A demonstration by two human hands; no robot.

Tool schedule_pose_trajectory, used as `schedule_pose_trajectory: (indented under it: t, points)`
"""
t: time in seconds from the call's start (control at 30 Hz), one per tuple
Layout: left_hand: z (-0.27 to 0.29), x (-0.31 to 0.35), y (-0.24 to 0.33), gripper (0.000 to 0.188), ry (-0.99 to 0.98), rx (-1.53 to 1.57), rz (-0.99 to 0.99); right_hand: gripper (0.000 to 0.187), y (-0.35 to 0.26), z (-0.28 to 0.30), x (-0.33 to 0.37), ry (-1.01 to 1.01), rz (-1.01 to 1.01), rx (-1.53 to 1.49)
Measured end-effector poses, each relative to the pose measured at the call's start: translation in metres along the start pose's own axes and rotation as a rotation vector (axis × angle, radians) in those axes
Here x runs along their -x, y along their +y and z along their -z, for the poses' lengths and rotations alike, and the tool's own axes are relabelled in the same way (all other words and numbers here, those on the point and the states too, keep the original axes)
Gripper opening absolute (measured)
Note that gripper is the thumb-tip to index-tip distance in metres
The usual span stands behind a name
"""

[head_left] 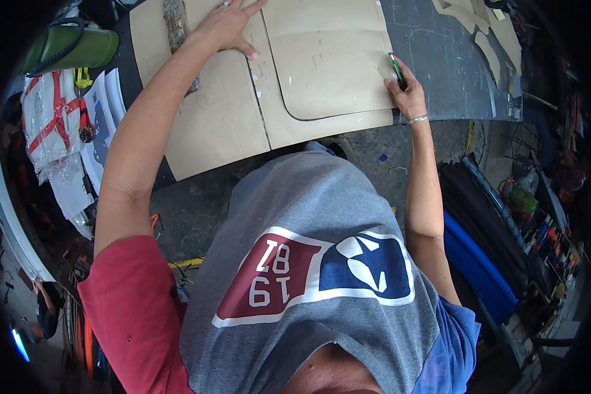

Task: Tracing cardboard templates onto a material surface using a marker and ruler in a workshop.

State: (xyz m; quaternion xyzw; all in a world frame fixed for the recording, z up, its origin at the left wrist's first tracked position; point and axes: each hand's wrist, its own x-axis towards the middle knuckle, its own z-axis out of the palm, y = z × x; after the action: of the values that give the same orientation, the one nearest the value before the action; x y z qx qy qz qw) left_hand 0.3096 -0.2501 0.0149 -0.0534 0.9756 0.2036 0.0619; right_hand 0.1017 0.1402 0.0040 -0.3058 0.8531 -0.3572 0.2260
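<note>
My left hand (224, 27) lies with fingers spread on a large brown cardboard sheet (217, 131), left of a dark straight line or gap running down it. A smaller brown panel with a rounded corner (338, 72) rests on the right part of the sheet. At that panel's right edge, my right hand (408, 92) is closed around a slim green pen-like tool (396, 68); whether it is a pen or a knife I cannot tell. A worn, rough-surfaced bar (175, 26) lies on the cardboard beside my left forearm, which partly hides it.
The dark table (430, 59) extends rightward, with cut brown pattern pieces (487, 56) at its far right. To the left are a green container (79, 46), plastic-wrapped goods (46, 125) and papers (102, 125). Black and blue rolls (476, 262) lie to the lower right.
</note>
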Motion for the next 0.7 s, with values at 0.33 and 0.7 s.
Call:
schedule_pose_trajectory:
  t: [0.33,0.7]
  points:
    - [-0.011,0.023,-0.025,0.128,0.243,0.052,-0.227,0.065,-0.030,-0.001,-0.002,-0.014,-0.074,0.149]
    - [0.014,-0.013,0.013,0.109,-0.122,-0.091,0.226,0.066,-0.014,-0.005,-0.003,0.020,-0.133,0.121]
